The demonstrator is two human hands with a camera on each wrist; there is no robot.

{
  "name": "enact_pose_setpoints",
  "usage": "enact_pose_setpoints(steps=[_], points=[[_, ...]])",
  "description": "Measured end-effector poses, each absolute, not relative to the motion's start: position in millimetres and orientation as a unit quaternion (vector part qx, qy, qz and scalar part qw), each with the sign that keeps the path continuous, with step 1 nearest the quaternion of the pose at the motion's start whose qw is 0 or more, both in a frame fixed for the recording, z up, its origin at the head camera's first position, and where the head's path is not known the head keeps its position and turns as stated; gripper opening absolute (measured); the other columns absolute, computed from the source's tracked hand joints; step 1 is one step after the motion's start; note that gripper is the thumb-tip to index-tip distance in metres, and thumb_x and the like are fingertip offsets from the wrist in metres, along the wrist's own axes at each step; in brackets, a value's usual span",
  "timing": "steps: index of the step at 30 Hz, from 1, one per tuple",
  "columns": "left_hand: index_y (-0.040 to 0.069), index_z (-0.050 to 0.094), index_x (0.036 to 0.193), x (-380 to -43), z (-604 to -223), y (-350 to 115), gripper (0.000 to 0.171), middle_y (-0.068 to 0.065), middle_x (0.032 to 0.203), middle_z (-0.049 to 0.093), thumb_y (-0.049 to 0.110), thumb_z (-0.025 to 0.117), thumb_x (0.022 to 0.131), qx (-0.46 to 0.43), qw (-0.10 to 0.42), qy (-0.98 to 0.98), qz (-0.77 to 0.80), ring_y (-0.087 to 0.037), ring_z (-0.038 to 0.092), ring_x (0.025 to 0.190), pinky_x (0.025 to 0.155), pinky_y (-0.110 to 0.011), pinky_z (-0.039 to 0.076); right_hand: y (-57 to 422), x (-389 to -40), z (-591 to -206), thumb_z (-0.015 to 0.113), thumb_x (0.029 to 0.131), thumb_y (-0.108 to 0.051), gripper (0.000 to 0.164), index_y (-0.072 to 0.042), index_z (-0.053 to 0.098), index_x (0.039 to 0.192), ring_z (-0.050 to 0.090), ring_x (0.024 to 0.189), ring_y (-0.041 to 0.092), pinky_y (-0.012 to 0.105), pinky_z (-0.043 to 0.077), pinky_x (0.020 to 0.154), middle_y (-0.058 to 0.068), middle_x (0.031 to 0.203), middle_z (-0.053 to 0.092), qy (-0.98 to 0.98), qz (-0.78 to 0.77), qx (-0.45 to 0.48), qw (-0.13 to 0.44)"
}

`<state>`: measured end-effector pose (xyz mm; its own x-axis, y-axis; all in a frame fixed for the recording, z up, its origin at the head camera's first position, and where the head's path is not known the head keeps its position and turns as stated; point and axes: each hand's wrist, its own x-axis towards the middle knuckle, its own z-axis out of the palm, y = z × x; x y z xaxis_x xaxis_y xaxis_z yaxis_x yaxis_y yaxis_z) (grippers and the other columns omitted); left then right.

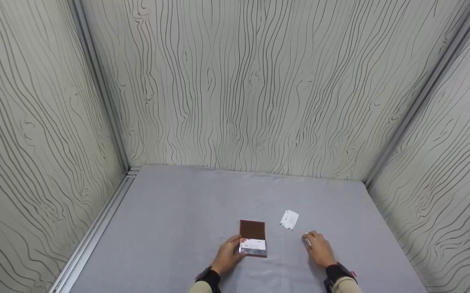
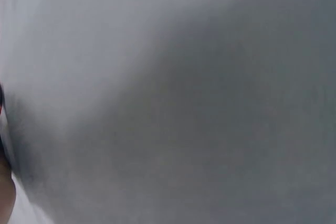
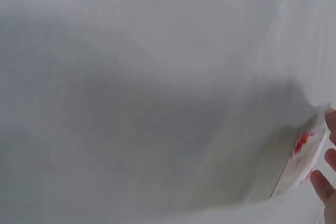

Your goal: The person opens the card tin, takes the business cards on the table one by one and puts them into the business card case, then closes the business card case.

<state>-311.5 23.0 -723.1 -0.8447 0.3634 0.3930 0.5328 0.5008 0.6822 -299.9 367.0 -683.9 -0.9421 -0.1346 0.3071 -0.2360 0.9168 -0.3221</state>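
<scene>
A brown card holder [image 1: 253, 228] lies on the grey cloth, with a clear pocket across its near half. Inside that pocket shows a white business card [image 1: 255, 244] with red print at its left corner. My left hand [image 1: 229, 254] grips the holder's left edge and near corner; the left wrist view catches only a bit of this hand. To the right, my right hand [image 1: 319, 249] pinches another white card [image 3: 300, 163] with red print, seen nearly edge-on in the head view. Beyond that hand, a white card with dark corner patterns [image 1: 289, 219] lies flat.
Grey cloth [image 1: 178, 211] covers the table. Wood-grain patterned panels [image 1: 235, 89] stand at the back and both sides, with metal rails at the corners. A metal rail [image 1: 92, 236] runs along the table's left edge.
</scene>
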Motion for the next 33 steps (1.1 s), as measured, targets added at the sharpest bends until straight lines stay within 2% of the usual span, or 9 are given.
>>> enact_pose_setpoints(steps=[9, 16, 21, 33], points=[[-0.01, 0.064, 0.12, -312, -724, 23, 0.042, -0.022, 0.127, 0.06, 0.004, 0.077, 0.082, -0.258, 0.093, -0.859, -0.432, -0.039, 0.057, 0.12, 0.104, -0.048, 0.045, 391, -297, -681, 0.07, 0.065, 0.016, 0.046, 0.002, 0.064, 0.109, 0.054, 0.111, 0.049, 0.063, 0.05, 0.087, 0.027, 0.117, 0.059, -0.971, 0.196, 0.08, 0.115], [-0.011, 0.064, 0.12, -312, -724, 23, 0.043, -0.023, 0.128, 0.06, 0.005, 0.077, 0.082, -0.26, 0.092, -0.862, -0.426, -0.04, 0.056, 0.12, 0.104, -0.047, 0.045, 398, -296, -679, 0.075, 0.074, 0.003, 0.051, 0.007, 0.057, 0.122, 0.045, 0.123, 0.053, 0.065, 0.041, 0.098, 0.036, 0.128, 0.051, -0.973, 0.214, 0.061, 0.053], [-0.012, 0.063, 0.119, -313, -725, 23, 0.043, -0.024, 0.126, 0.06, 0.005, 0.077, 0.082, -0.267, 0.103, -0.86, -0.423, -0.04, 0.056, 0.119, 0.103, -0.047, 0.046, 399, -297, -675, 0.074, 0.08, -0.006, 0.058, 0.009, 0.051, 0.131, 0.038, 0.129, 0.055, 0.069, 0.034, 0.103, 0.039, 0.137, 0.043, -0.974, 0.222, 0.05, -0.002], [-0.012, 0.063, 0.119, -313, -726, 23, 0.043, -0.024, 0.125, 0.061, 0.004, 0.077, 0.082, -0.266, 0.103, -0.86, -0.424, -0.04, 0.057, 0.118, 0.103, -0.048, 0.046, 400, -299, -671, 0.076, 0.075, -0.012, 0.066, 0.011, 0.051, 0.132, 0.041, 0.127, 0.055, 0.067, 0.034, 0.105, 0.036, 0.135, 0.048, -0.973, 0.22, 0.072, -0.019]])
